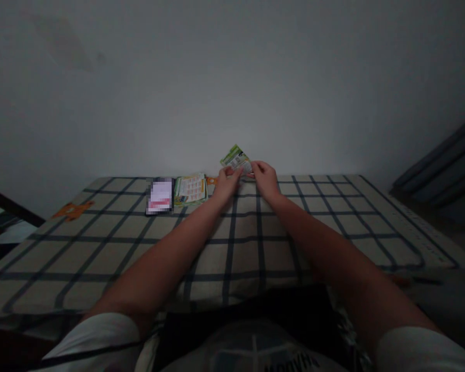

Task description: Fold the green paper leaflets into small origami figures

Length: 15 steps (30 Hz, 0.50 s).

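Observation:
Between my two hands, just above the far part of the table, is a green and white printed leaflet [236,158], tilted, with small print I cannot read. My left hand [228,182] pinches its lower edge. My right hand [266,178] is closed on its right corner. To the left of my left hand lies a pile of similar printed leaflets [191,189], the top one showing rows of small red and white blocks. Beside that pile rests a phone [160,196] with its lit screen blurred out.
A checked cloth [248,253] in cream and dark blue covers the table. Orange patterned patches [74,210] show at its left side. A pale wall [232,82] rises directly behind the table. Grey folded fabric [442,170] is at the far right.

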Each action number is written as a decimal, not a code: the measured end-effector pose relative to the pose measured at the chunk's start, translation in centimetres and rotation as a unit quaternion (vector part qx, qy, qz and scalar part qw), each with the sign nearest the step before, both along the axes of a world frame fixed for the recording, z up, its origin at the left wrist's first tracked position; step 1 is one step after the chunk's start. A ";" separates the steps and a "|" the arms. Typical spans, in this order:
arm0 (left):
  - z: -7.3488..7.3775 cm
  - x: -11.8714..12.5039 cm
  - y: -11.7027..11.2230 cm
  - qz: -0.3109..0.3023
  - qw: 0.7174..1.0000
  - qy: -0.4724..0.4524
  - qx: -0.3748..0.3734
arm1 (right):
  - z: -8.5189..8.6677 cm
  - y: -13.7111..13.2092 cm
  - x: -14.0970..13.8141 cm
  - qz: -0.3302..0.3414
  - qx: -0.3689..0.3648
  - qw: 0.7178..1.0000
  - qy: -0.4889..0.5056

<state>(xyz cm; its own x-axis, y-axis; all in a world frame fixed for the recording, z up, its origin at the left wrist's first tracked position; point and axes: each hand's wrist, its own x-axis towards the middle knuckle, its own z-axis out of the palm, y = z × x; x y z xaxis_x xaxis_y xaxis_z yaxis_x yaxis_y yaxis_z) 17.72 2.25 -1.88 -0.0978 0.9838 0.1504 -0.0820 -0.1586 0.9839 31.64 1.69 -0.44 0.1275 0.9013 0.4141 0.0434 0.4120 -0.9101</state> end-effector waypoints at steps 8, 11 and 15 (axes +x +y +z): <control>-2.5 2.5 0.0 -0.122 0.986 -0.084 0.081 | -2.0 -0.8 2.5 0.056 -0.078 0.995 0.012; -3.2 2.1 -0.1 -0.128 0.984 -0.092 0.088 | -2.8 -0.6 2.8 0.059 -0.112 0.992 0.011; -3.5 1.4 -0.3 -0.130 0.985 -0.076 0.080 | -3.2 -0.6 3.5 0.057 -0.101 0.992 -0.042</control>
